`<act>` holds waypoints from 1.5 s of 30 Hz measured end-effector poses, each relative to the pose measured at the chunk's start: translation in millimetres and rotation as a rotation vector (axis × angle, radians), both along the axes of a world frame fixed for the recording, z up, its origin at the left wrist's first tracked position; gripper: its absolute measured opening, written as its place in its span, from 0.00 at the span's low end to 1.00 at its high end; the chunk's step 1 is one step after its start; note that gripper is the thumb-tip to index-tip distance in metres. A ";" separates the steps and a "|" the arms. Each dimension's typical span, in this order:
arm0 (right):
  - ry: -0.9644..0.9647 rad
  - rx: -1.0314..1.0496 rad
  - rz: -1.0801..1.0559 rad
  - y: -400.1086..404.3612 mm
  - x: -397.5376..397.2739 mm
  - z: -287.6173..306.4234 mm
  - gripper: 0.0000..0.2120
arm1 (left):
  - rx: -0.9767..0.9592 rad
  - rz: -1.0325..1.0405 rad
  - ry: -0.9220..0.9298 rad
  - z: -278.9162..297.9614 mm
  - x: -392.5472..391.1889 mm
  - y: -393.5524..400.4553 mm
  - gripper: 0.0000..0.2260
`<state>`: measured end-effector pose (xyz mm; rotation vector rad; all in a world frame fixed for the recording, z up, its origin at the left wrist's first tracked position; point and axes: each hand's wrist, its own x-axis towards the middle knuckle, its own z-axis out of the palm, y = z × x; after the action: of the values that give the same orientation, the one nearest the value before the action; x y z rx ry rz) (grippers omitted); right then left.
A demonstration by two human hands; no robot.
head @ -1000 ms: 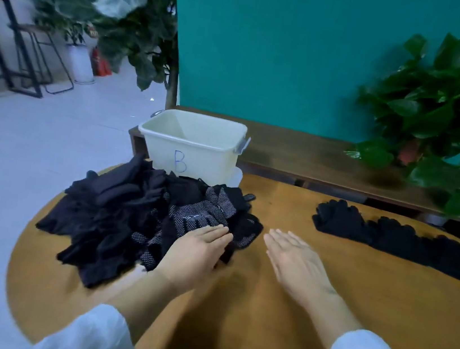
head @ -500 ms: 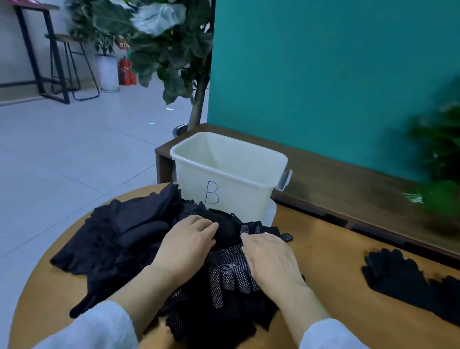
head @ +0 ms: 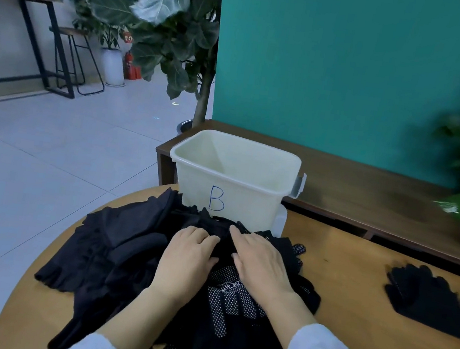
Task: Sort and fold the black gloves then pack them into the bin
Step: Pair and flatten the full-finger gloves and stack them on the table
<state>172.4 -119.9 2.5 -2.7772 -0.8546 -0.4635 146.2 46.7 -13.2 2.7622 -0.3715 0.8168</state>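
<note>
On the round wooden table (head: 353, 295), close to its far edge, a loose heap of black gloves (head: 129, 252) lies tangled against the foot of the white bin (head: 234, 175), marked B, whose visible inside shows no gloves. Both hands are on the heap's crown: left hand (head: 185, 260) palm down, fingers bent into the cloth, right hand (head: 262, 263) likewise, fingertips dug in near the bin. Whether either has pinched hold of a single glove, cannot tell; the fingertips are buried in fabric. A dotted-grip glove (head: 230, 301) shows between the wrists. A second group of gloves (head: 430, 300) lies well apart at the right edge of view, blurred. Risks, as judged: the heap overhangs toward the table's left rim, so a hard pull could drag neighbouring gloves over the edge to the floor. Plain and dotted gloves are mixed, all black, so mismatched pairing is likely if the pick is made by feel. Tangled fingers may lift several gloves at once. The bin stands touching the heap near the table's edge; a push forward could shove it off.
</note>
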 end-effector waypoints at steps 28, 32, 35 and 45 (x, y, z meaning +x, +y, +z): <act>0.203 0.799 -0.161 -96.4 -153.0 172.0 0.03 | -0.977 -0.554 0.487 174.8 -109.7 -69.5 0.05; 0.240 0.879 -0.149 -114.9 -174.9 178.9 0.02 | -0.969 -0.543 0.470 187.1 -126.9 -82.8 0.03; 0.250 0.899 -0.122 -124.3 -189.4 183.4 0.08 | -0.956 -0.518 0.430 192.9 -133.9 -92.5 0.05; 0.093 1.018 -0.210 -140.4 -207.5 183.9 0.14 | -0.821 -0.333 0.205 200.5 -154.7 -121.3 0.11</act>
<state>-35.0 -260.3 186.4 -1.9062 -0.1807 -0.5820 -8.5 -74.6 187.3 1.9235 -0.3412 0.4485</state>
